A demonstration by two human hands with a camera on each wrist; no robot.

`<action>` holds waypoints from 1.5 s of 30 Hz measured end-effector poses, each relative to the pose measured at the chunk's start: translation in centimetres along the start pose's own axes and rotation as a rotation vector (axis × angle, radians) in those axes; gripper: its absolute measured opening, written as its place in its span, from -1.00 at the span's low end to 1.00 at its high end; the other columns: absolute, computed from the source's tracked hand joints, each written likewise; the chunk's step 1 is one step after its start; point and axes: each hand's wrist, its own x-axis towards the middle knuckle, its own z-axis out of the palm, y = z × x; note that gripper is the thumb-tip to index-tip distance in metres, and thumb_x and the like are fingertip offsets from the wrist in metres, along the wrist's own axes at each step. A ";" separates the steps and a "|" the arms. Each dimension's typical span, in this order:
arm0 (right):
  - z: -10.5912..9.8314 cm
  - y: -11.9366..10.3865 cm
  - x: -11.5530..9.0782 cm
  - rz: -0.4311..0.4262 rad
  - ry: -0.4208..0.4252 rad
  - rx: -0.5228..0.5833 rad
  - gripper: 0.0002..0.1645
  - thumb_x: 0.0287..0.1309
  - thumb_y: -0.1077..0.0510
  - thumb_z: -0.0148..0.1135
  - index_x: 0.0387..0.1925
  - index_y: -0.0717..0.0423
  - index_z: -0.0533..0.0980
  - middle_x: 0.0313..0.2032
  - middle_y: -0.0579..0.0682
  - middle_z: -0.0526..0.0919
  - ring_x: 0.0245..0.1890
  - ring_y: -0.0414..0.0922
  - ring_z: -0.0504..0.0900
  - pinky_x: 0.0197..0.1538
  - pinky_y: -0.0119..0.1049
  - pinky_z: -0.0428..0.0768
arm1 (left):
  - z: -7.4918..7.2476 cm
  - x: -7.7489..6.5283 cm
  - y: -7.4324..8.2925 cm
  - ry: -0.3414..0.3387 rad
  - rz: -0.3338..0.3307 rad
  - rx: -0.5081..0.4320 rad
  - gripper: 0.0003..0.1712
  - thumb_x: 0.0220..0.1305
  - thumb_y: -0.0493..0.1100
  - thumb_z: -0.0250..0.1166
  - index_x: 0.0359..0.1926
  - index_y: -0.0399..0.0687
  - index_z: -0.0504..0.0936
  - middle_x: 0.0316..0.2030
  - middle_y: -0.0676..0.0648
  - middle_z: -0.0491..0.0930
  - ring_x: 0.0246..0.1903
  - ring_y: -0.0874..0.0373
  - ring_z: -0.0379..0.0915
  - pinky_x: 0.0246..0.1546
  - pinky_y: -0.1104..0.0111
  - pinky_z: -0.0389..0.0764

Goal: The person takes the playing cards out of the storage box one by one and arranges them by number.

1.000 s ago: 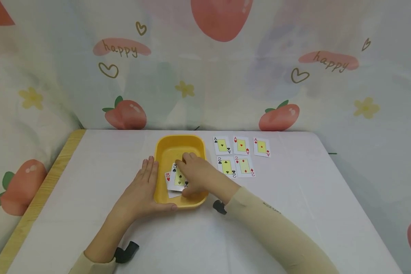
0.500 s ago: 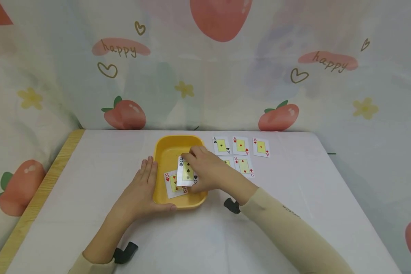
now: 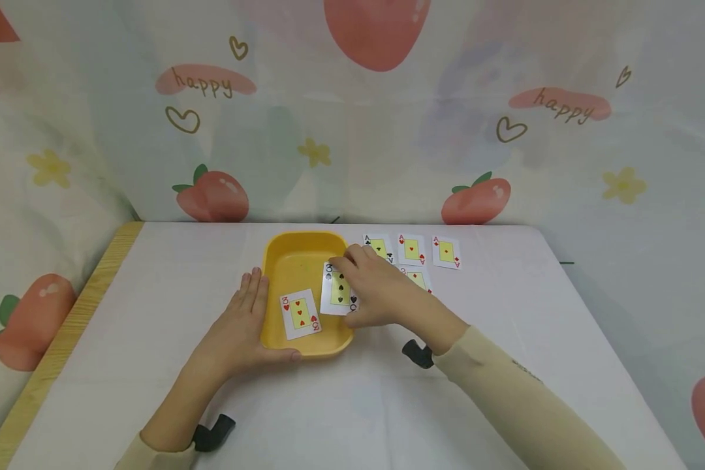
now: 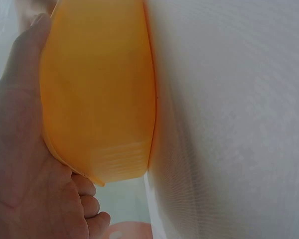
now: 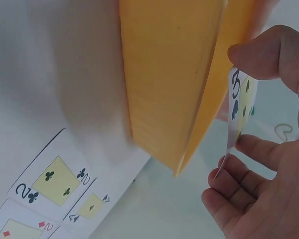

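Note:
A yellow plastic tray [image 3: 296,261] stands on the white-covered table in the head view. My left hand [image 3: 237,326] rests against its left side, fingers straight along the rim and thumb along the near edge. Between thumb and fingers, my right hand [image 3: 382,290] pinches a three of spades playing card [image 3: 335,290] by its edges, over the tray's right rim. That card [image 5: 243,102] appears slightly bowed in the right wrist view. Inside the tray a three of hearts [image 3: 299,313] lies face up.
Right of the tray lie face-up cards: ace of clubs [image 3: 377,244], ace of hearts [image 3: 411,250], ace of diamonds [image 3: 446,252], two of diamonds [image 3: 416,277] and two of clubs [image 5: 56,180]. The right hand hides part of this group. A printed curtain [image 3: 376,143] hangs behind the table.
My right hand has lifted the three of spades off the three of hearts and carried it rightward to the tray's right rim. The three of hearts is now uncovered. My left hand stays put.

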 end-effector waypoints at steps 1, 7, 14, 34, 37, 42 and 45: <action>0.0 0.1 -0.1 0.005 0.002 0.002 0.10 -0.24 -0.14 0.47 0.42 0.00 0.30 0.08 -0.07 0.35 -0.01 -0.18 0.28 0.08 -0.36 0.49 | 0.0 0.0 0.0 -0.001 0.000 -0.002 0.73 -0.29 0.78 0.20 0.56 -0.29 -0.28 0.58 -0.25 -0.37 0.57 -0.15 -0.43 0.51 -0.05 -0.02; -0.1 0.8 -0.9 0.015 0.023 0.010 0.08 -0.25 -0.12 0.45 0.40 0.03 0.32 0.02 -0.07 0.35 0.00 -0.15 0.28 0.05 -0.34 0.47 | 0.0 0.0 -0.1 0.002 0.007 -0.008 0.74 -0.32 0.83 0.12 0.56 -0.29 -0.27 0.58 -0.25 -0.37 0.57 -0.15 -0.43 0.51 -0.05 -0.01; -0.1 1.6 -1.8 0.024 0.043 0.034 0.06 -0.21 -0.16 0.45 0.39 0.03 0.32 0.03 -0.06 0.35 0.00 -0.14 0.29 0.03 -0.33 0.48 | 0.0 -0.1 0.0 -0.004 -0.001 -0.014 0.73 -0.29 0.79 0.19 0.56 -0.29 -0.27 0.58 -0.24 -0.36 0.57 -0.15 -0.43 0.51 -0.05 -0.01; 1.1 3.5 -4.4 0.117 -0.004 0.023 0.08 -0.23 -0.11 0.48 0.41 0.02 0.31 0.08 -0.04 0.36 0.02 -0.13 0.30 0.02 -0.31 0.53 | 0.0 -0.1 0.0 -0.002 0.006 -0.020 0.74 -0.31 0.82 0.15 0.56 -0.31 -0.27 0.58 -0.25 -0.37 0.57 -0.15 -0.44 0.50 -0.07 0.00; 1.4 3.7 -4.8 0.128 -0.010 0.020 0.08 -0.23 -0.11 0.49 0.41 0.00 0.32 0.10 -0.03 0.37 0.03 -0.12 0.30 0.04 -0.30 0.54 | 0.0 -0.1 -0.1 -0.002 0.009 -0.017 0.74 -0.31 0.83 0.13 0.56 -0.31 -0.27 0.58 -0.25 -0.37 0.57 -0.15 -0.44 0.50 -0.07 0.00; 1.7 4.0 -5.3 0.130 -0.017 0.011 0.08 -0.24 -0.09 0.46 0.41 0.00 0.32 0.09 -0.02 0.38 0.02 -0.12 0.31 0.00 -0.31 0.54 | 0.0 -0.1 -0.1 0.001 0.013 -0.014 0.75 -0.31 0.84 0.11 0.56 -0.31 -0.27 0.58 -0.26 -0.37 0.57 -0.15 -0.44 0.50 -0.07 0.00; 1.9 4.1 -5.6 0.128 -0.026 0.013 0.07 -0.24 -0.07 0.45 0.41 0.00 0.31 0.09 -0.02 0.38 0.01 -0.12 0.31 -0.01 -0.32 0.54 | 0.0 -0.1 -0.1 0.000 0.011 -0.015 0.74 -0.31 0.83 0.12 0.56 -0.31 -0.27 0.58 -0.25 -0.37 0.57 -0.15 -0.44 0.50 -0.06 0.00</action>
